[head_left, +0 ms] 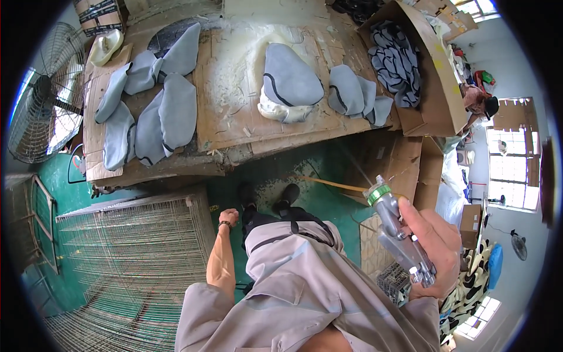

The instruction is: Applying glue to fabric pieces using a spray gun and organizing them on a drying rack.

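Seemingly free cardboard strip [227, 114] between grey pieces [179, 111], carton wall [438, 82] at right.

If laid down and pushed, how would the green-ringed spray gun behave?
The spray gun looks metallic, so probably stiff and rather heavy for its size. Its rounded barrel may roll, though protruding knobs would likely check that.

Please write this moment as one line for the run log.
left hand: lowered near wire rack | right hand: holding grey tool with green ring | table: grey pieces on cardboard
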`<state>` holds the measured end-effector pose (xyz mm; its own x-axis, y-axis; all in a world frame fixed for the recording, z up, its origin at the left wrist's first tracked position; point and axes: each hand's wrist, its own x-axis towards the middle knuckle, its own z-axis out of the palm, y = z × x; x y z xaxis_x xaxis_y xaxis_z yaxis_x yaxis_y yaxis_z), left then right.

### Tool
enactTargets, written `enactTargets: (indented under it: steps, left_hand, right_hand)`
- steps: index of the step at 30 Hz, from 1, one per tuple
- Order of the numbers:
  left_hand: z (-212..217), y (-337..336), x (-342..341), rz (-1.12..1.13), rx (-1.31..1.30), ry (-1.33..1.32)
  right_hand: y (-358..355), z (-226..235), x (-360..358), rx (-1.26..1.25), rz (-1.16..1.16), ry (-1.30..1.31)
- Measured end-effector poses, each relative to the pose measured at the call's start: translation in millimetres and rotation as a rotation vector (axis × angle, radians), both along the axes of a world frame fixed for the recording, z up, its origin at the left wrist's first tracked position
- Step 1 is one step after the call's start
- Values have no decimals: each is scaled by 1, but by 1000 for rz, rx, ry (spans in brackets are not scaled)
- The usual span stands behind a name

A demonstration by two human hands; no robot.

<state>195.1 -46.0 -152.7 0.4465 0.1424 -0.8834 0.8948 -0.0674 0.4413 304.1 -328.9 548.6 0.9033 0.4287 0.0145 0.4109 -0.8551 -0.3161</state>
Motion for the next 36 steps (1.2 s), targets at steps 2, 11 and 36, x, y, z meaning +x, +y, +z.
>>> enactTargets:
  steps: [2,11,36]
  left_hand:
    - [-2,0,-7,13,28,88]
    - [1,3,-5,-44,18,56]
    - [292,-149,410,-685,1124,-983]
  right_hand:
    - [5,3,-7,-15,-7,-29]
    - [-8,4,-23,-2,87,56]
    - [-262,-49,13,398,-258,122]
